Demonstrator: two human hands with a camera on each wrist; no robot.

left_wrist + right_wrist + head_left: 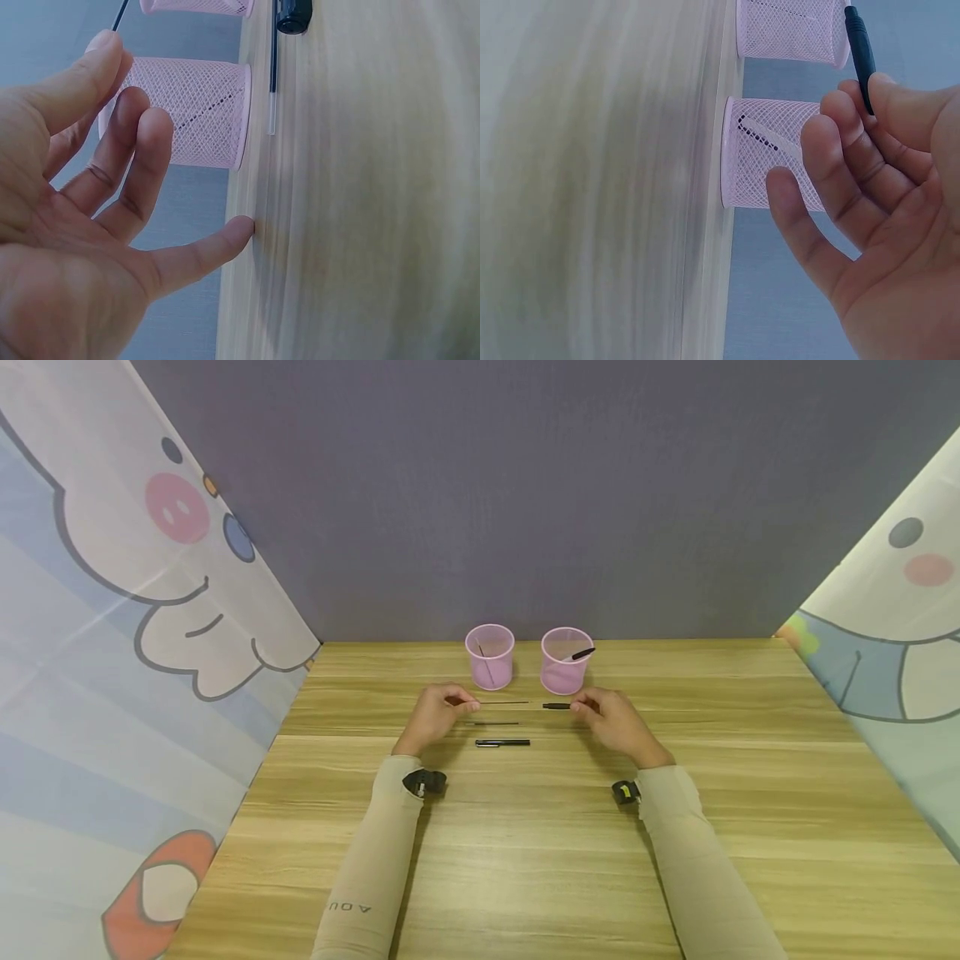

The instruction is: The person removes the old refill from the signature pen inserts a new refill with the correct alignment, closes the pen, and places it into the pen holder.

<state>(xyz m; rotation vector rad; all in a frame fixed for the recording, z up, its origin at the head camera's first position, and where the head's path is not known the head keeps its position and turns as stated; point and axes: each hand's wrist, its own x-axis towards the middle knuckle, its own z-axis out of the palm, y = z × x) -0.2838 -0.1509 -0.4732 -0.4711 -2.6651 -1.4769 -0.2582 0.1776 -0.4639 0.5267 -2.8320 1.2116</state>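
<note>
In the head view, my left hand [437, 720] pinches a thin pen refill [504, 702] between thumb and fingertips, its free end pointing right. My right hand [617, 724] pinches a black pen barrel [556, 706], whose narrower stepped end shows in the right wrist view. The refill's tip and the barrel's end face each other, a small gap apart. On the table below them lie another refill [495, 723] and a black pen [502, 743] with a clip. The part of the barrel inside my right fingers is hidden.
Two pink mesh cups stand behind my hands. The left cup [492, 673] holds a thin refill; the right cup [562, 678] holds a pen part with a black end [582, 653]. A grey wall [540, 510] rises at the wooden table's [525, 860] back edge.
</note>
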